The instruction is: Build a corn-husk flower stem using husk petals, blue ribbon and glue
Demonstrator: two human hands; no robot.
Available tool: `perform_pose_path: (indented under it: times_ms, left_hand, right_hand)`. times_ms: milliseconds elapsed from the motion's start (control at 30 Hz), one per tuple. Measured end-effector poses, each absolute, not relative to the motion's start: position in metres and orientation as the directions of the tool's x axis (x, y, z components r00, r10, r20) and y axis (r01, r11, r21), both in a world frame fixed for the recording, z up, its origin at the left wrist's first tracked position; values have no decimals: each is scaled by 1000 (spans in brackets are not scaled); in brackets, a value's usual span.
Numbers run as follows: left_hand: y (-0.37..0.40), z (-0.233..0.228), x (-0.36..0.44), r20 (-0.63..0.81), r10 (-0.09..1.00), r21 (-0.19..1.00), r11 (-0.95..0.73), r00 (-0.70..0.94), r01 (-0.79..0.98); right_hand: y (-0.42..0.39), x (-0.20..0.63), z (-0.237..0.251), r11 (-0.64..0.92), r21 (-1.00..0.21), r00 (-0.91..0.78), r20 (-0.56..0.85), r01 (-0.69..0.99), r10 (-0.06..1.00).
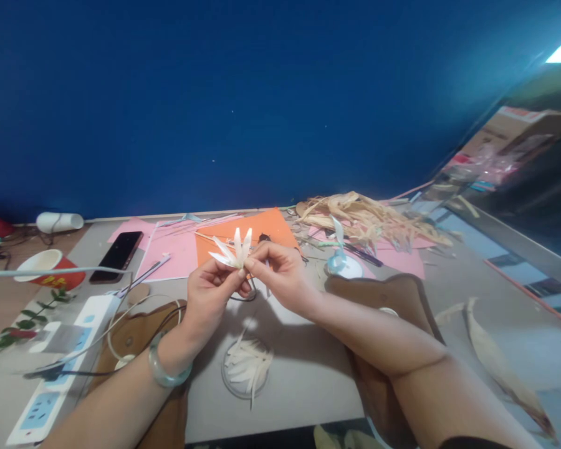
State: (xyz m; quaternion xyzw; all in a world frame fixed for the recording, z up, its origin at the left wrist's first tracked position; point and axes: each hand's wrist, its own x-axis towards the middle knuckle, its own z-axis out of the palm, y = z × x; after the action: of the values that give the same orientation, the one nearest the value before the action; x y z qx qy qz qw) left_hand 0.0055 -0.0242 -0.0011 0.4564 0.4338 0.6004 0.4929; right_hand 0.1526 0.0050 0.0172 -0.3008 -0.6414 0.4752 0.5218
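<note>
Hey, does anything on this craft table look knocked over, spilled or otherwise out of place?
Yes: the red paper cup at the left lies tipped on its side, mouth open. Nothing has visibly spilled from it. Both hands, left hand and right hand, pinch a small bunch of pale petals.

You're at a craft table: coloured paper sheets (243, 234) at centre, dried husks (369, 218) upper right, blue wall (215, 93) behind.

Grey table (308, 374) — phone (116, 255), orange card (262, 227), dried husks (369, 221).
</note>
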Motion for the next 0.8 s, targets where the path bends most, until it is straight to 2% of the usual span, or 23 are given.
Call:
perform_pose_path:
  times_ms: [800]
  left_hand:
    - [-30, 3, 8, 245, 957, 950, -269, -157, -158]
  right_hand:
    - [-2, 152, 12, 644, -765, -222, 625, 17, 748]
